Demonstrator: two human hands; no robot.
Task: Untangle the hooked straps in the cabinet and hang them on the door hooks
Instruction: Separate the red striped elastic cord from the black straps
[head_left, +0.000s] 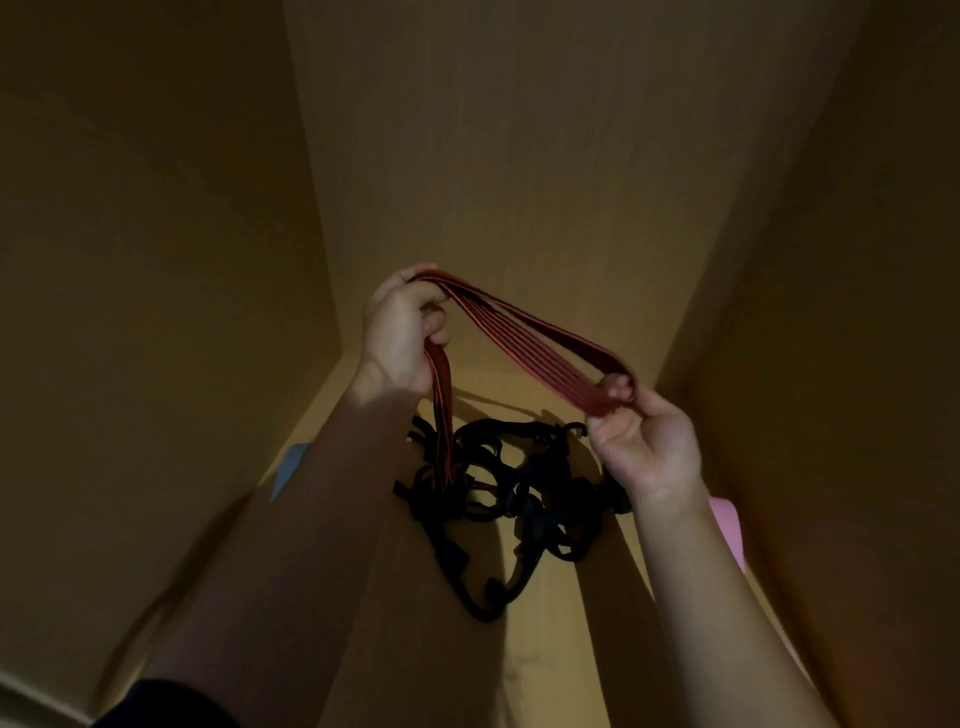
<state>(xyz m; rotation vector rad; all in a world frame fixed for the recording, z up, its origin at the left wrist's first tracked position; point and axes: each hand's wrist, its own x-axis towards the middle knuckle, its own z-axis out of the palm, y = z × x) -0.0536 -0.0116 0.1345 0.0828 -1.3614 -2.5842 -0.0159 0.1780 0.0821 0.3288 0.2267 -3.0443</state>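
Note:
A flat red strap with dark stripes (524, 338) stretches between both hands above the cabinet floor. My left hand (400, 338) grips one part of it, and a length hangs down from that hand into the pile below. My right hand (641, 439) pinches the folded end of the strap to the lower right. Under the hands lies a tangled heap of black hooked straps (509, 504) on the floor of the cabinet. No door hooks are in view.
Tan wooden cabinet walls close in on the left (156, 260), back (545, 156) and right (831, 312). A blue patch (288, 467) shows beside the left forearm and a pink one (727, 525) beside the right forearm. The light is dim.

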